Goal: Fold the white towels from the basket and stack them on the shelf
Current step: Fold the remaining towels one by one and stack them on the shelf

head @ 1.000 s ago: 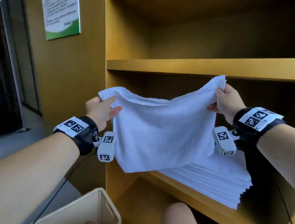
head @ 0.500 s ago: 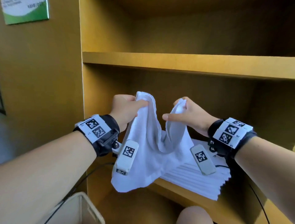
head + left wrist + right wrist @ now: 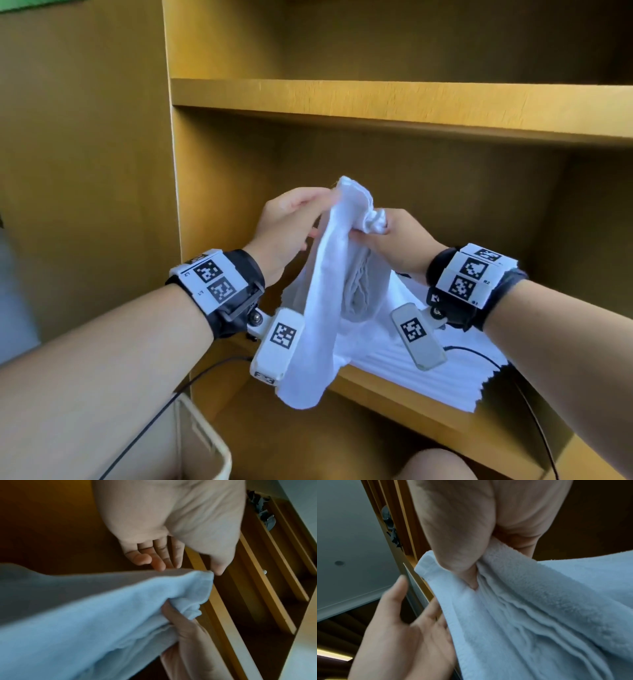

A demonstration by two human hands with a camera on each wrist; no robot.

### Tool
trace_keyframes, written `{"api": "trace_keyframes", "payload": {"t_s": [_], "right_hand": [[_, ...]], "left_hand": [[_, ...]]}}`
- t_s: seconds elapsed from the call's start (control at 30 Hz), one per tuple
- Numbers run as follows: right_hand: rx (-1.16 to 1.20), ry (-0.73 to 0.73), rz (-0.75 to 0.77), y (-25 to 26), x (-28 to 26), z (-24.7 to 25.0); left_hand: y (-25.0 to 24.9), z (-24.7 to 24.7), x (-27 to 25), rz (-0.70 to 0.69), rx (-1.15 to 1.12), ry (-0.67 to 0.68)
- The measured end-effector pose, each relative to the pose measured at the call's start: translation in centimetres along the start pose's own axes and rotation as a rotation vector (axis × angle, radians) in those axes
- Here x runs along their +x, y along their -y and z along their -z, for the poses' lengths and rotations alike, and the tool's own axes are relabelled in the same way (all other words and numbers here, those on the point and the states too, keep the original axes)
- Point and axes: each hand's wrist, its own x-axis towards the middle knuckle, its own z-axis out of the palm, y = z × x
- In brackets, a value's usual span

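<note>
Head view: both hands meet in front of the shelf (image 3: 394, 99), above the stack (image 3: 455, 373) of folded white towels lying on the lower board. The towel (image 3: 318, 308) hangs doubled between the hands, its loose end dropping past the front edge of the board, left of the stack. The left hand (image 3: 287, 226) pinches the towel's top corner between thumb and fingers. The right hand (image 3: 400, 240), just right of it and touching the cloth, clutches a bunched corner. A basket (image 3: 202, 442) rim shows below the left forearm, well below the stack. A knee (image 3: 435, 466) shows under the lower board.

Left wrist view: the left hand (image 3: 180, 524) has its fingers (image 3: 154, 557) loosely bent, with thumb and fingertips touching the upper edge of the towel (image 3: 85, 615). Beneath, the right hand (image 3: 187, 635) grips the crumpled corner.

Right wrist view: the right hand (image 3: 471, 523) is clamped on the towel (image 3: 539, 615), cloth gathered in pleats between thumb and fingers. The left hand (image 3: 402, 635) lies against the towel's hemmed edge, its fingers fairly straight; this blurred view does not settle whether it grips there.
</note>
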Motion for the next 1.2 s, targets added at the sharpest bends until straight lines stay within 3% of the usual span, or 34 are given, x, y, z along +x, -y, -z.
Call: {"api": "trace_keyframes", "payload": {"t_s": [0.17,0.37,0.5,0.6,0.7,0.87,1.1,1.2], "right_hand": [[0.125,-0.079,-0.006,-1.1,1.2,0.4],[0.234,-0.152,-0.035,-1.6,2.2,-0.3],[0.279,-0.202,-0.105,-2.0,3.1,-0.6],[0.263,-0.222,-0.116,-2.0,3.5,-0.7],[0.237,-0.239,-0.110,-2.2,3.8,-0.8],[0.232,-0.272,-0.136,-2.9,4.0,-0.4],[0.225,-0.296,-0.165,-3.2,4.0,-1.0],[0.197,-0.274,-0.160,-3.0,4.0,-1.5]], "left_hand": [[3.9,4.4,-0.2,0.268,0.159,-0.078],[9.9,6.9,-3.7,0.551,0.220,0.237],[11.9,6.4,-5.6,0.597,0.162,0.424],[12.3,5.9,-6.1,0.538,0.194,0.475],[12.4,5.6,-6.0,0.468,0.206,0.450],[12.1,6.6,-5.4,0.429,0.257,0.259],[12.3,8.9,-4.1,0.567,0.434,0.100],[12.4,10.1,-3.8,0.655,0.448,0.106]]}}
